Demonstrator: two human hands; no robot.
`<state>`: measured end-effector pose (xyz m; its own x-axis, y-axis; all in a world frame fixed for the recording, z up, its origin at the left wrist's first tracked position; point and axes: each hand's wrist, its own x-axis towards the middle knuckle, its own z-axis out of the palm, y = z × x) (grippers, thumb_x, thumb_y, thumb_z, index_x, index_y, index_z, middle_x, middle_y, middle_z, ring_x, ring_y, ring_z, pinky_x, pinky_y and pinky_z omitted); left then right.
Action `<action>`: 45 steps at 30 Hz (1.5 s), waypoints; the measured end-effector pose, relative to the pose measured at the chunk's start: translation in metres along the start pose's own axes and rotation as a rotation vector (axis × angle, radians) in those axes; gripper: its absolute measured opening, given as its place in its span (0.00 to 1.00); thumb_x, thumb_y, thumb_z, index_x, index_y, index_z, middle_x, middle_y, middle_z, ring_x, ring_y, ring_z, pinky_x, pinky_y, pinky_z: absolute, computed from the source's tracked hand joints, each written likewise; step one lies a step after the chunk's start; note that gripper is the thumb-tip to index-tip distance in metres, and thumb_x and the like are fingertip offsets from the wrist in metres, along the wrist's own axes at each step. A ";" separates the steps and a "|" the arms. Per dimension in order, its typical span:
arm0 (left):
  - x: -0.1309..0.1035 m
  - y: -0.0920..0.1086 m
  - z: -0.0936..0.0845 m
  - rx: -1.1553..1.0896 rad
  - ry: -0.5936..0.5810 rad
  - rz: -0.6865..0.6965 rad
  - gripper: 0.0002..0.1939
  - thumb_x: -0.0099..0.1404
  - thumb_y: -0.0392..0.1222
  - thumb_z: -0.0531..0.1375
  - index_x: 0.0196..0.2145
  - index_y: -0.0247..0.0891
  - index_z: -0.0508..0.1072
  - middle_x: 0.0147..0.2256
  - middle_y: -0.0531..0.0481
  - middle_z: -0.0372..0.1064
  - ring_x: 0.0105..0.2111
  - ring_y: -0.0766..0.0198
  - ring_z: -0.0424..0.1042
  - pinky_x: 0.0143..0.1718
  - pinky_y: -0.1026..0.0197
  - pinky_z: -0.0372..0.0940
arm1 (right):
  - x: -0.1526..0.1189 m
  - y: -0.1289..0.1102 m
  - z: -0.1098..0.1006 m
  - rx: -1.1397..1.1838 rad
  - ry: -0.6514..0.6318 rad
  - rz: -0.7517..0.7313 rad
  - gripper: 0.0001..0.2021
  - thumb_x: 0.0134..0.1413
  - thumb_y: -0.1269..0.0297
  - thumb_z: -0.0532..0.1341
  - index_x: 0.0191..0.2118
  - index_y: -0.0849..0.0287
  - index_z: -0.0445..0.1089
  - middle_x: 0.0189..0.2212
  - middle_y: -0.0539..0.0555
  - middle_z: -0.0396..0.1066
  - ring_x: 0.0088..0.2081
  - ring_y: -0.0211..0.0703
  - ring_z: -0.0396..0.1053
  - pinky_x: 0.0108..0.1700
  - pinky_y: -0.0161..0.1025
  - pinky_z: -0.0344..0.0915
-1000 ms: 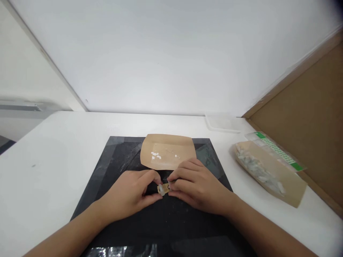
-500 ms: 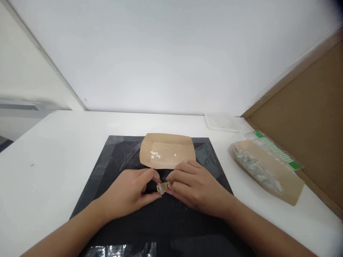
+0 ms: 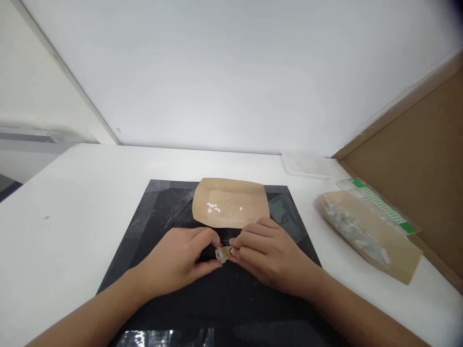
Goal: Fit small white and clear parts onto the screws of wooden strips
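Over the black mat (image 3: pixel 224 299), my left hand (image 3: pixel 184 255) pinches the left side of a small translucent yellowish piece (image 3: pixel 223 253) between thumb and fingers. My right hand (image 3: pixel 271 253) is closed at the right side of the same piece, its fingertips hiding that end. A tiny dark spot shows near the right fingertips, too small to make out. Just beyond the hands lies a tan paper tray (image 3: pixel 231 193) with several small white bits (image 3: pixel 213 207) in it.
On the right, a second tan tray (image 3: pixel 401 260) holds many pale pieces, beside a clear case with a green-edged label (image 3: pixel 383 205). A clear lid (image 3: pixel 306 166) lies at the back. A cardboard panel (image 3: pixel 415 144) stands at the right, a white wall (image 3: pixel 224 77) behind.
The view has shifted slightly, so the mat, trays and hands all appear a little further right. Both hands keep their hold on the small piece.
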<state>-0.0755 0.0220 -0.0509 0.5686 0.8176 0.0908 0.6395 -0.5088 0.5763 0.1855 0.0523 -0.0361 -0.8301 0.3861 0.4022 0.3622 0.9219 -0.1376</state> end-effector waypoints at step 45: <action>-0.004 0.000 -0.002 0.003 0.002 -0.036 0.18 0.69 0.56 0.67 0.48 0.44 0.72 0.25 0.61 0.65 0.21 0.67 0.70 0.26 0.64 0.60 | -0.007 0.022 -0.021 0.047 -0.086 0.086 0.10 0.69 0.56 0.65 0.39 0.57 0.73 0.39 0.52 0.70 0.40 0.43 0.65 0.45 0.43 0.54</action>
<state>-0.0787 0.0194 -0.0492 0.5444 0.8358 0.0718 0.6608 -0.4800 0.5770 0.2079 0.0697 -0.0234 -0.8310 0.4630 0.3083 0.4146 0.8851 -0.2116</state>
